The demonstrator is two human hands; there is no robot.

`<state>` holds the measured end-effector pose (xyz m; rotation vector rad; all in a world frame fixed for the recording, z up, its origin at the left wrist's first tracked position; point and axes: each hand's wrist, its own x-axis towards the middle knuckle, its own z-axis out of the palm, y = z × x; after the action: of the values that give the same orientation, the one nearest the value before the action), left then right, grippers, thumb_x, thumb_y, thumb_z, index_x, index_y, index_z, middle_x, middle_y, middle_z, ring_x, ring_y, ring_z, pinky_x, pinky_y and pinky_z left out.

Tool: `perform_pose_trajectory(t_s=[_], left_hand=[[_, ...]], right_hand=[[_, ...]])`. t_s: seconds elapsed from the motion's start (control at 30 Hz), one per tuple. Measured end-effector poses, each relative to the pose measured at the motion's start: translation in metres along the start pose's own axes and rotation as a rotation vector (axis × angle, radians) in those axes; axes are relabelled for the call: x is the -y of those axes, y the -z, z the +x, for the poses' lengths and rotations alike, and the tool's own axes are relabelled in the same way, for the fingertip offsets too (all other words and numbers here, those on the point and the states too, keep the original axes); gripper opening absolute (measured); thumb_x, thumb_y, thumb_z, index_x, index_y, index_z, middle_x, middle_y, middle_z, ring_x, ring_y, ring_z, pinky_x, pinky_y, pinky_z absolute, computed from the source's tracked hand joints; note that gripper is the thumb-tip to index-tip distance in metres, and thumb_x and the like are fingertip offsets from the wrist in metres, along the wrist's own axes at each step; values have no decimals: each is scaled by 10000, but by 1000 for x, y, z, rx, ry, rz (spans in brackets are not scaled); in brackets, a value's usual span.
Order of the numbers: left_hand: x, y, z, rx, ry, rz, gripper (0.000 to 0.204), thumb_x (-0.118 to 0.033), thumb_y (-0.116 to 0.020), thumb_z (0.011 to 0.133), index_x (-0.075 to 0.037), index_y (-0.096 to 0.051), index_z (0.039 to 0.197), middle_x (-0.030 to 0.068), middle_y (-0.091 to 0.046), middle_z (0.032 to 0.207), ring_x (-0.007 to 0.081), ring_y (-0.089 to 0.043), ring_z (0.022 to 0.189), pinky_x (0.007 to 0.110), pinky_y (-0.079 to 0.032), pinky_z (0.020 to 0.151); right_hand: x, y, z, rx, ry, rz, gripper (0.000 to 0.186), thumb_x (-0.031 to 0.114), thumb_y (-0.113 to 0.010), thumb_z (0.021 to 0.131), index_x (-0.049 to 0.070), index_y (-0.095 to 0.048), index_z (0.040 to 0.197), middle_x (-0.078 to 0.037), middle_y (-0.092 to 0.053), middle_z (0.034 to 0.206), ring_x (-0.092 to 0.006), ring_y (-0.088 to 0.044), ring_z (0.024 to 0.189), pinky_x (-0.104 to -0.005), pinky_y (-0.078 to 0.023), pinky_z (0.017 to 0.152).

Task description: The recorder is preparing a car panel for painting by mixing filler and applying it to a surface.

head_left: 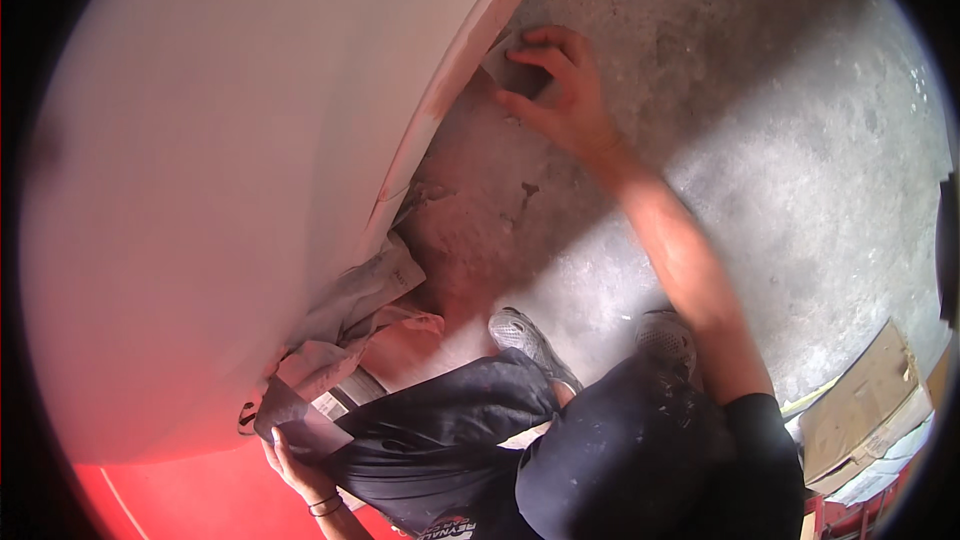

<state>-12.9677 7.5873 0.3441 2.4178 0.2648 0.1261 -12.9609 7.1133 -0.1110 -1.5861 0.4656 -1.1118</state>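
At the frame's upper centre my right hand (562,90) pinches a small dark sheet (525,79), probably light, bendy and best held by its edges, while at lower left I can't tell whether my left hand (290,465) grips the grey sheet (308,427).

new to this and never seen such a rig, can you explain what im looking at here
There is no machine: these are a person's two bare hands, in one picture from a fisheye camera on their head, looking down, so straight edges bend. The right hand holds a dark sheet by the edge of a large pale panel. The left hand holds a grey sheet. Crumpled paper lies along the panel, above the concrete floor cardboard shows at right.
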Motion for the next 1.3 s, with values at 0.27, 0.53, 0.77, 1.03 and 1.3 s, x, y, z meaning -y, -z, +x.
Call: perform_pose_trajectory(t_s=[0.27, 0.53, 0.77, 1.03, 1.3], left_hand=[[-1, -3, -1, -39, -29, -31, 408, -366, -659, 1164, -38, -718, 1401, 49, -730, 1187, 166, -677, 1084, 348, -546, 974], [3, 1, -2, -20, -86, -5, 433, -330, -649, 1165, -26, -686, 1470, 65, -717, 1271, 180, -676, 1125, 356, -545, 996], [24, 28, 5, -50, -125, 48, 442, -343, -644, 1175, -18, -711, 1468, 68, -740, 1301, 177, -687, 1176, 353, -556, 1033], [-1, 5, -3, -8, -53, 120, 521, -406, -685, 1143, 8, -724, 1457, 59, -658, 1313, 207, -647, 1221, 392, -523, 1075], [6, 7, -2, -42, -61, -39, 442, -375, -708, 1137, -54, -706, 1440, 61, -702, 1289, 190, -669, 1167, 379, -543, 1038]], right_hand=[[58, 91, 80, 55, 259, -337, 423, 180, -931, 818, 198, -851, 1233, -78, -729, 1363, -368, -660, 1333, -506, -557, 1144], [109, 106, 126, 58, 401, -655, 360, 201, -859, 783, 65, -878, 1116, -167, -792, 1181, -390, -727, 1185, -535, -569, 1043], [93, 87, 125, 70, 413, -659, 363, 138, -906, 840, 187, -885, 1199, -36, -802, 1262, -299, -738, 1217, -490, -593, 1082], [26, 56, 62, 222, 514, -562, 412, 218, -892, 809, 258, -853, 1218, -10, -715, 1402, -343, -638, 1371, -534, -537, 1181], [14, 114, 79, 177, 308, -404, 465, 188, -914, 851, 232, -837, 1307, -71, -695, 1446, -368, -612, 1402, -510, -508, 1213]])
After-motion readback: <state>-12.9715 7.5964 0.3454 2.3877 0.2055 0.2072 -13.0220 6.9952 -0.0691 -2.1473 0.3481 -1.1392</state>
